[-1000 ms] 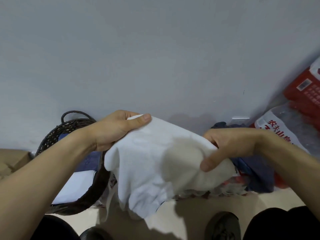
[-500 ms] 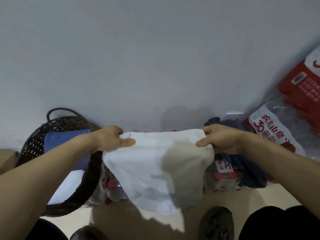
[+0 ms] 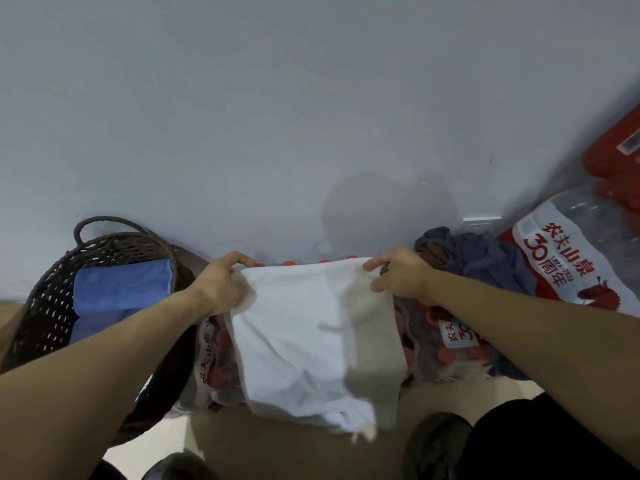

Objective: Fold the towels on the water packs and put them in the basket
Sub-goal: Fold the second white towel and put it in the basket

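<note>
A white towel (image 3: 304, 341) is spread over the top of a pack of red-capped water bottles (image 3: 216, 362) and hangs down its front. My left hand (image 3: 221, 289) grips the towel's far left corner. At the far right corner, my right hand (image 3: 401, 278) pinches the edge. A dark woven basket (image 3: 45, 306) stands to the left with a folded blue towel (image 3: 121, 289) inside. A heap of dark blue and brown towels (image 3: 485, 261) lies on the packs to the right.
A grey wall rises right behind the packs. More water packs (image 3: 568, 258) and a red carton (image 3: 616, 157) are stacked at the right. My dark shoes (image 3: 436, 445) stand on the pale floor below the towel.
The towel was held up bunched in the air; both hands have moved apart, forward and down, stretching it flat over the water pack.
</note>
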Tool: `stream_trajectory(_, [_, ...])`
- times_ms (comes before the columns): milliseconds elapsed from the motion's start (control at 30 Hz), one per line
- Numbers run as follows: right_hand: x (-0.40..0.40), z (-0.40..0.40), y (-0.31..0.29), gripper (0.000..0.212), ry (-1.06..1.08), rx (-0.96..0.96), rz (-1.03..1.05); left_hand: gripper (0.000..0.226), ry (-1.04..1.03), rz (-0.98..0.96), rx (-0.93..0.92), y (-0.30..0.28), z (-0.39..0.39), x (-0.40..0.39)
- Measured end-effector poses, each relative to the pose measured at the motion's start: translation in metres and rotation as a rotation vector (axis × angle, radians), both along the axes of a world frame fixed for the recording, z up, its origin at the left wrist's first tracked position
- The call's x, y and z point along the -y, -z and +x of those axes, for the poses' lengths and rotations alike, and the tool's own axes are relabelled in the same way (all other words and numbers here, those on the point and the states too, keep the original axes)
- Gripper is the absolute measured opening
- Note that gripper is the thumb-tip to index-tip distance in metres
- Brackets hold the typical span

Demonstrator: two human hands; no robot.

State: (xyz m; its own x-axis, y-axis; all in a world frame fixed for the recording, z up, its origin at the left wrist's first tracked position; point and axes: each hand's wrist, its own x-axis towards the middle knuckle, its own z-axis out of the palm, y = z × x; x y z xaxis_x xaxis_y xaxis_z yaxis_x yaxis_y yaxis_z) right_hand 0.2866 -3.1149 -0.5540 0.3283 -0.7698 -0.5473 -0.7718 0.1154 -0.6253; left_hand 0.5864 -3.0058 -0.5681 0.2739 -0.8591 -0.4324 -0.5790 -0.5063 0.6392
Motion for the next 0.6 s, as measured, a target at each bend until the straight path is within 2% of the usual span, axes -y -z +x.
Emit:
stream_trajectory(200, [0.013,0.014,0.018,0.054,0.054,-0.057,0.018,0.049,-0.076,-0.085,-0.036,0.005,-0.002,0.009])
stream_trajectory(267, [0.015,0.017,0.022,0.052,0.026,-0.120,-0.027,0.044,-0.115,-0.124,-0.073,0.008,-0.004,0.011])
stream_trajectory(400, [0.015,0.020,0.022,0.040,-0.118,-0.321,-0.088,0.017,-0.236,-0.139,-0.122,0.018,-0.013,0.016])
stream_trajectory(467, [0.016,0.018,0.023,0.036,-0.142,-0.366,-0.121,0.020,-0.320,-0.124,-0.117,0.024,-0.014,0.025])
stream_trajectory(600, [0.021,0.015,0.032,0.035,-0.062,-0.301,-0.135,0.023,-0.368,-0.023,-0.065,0.040,-0.011,0.033])
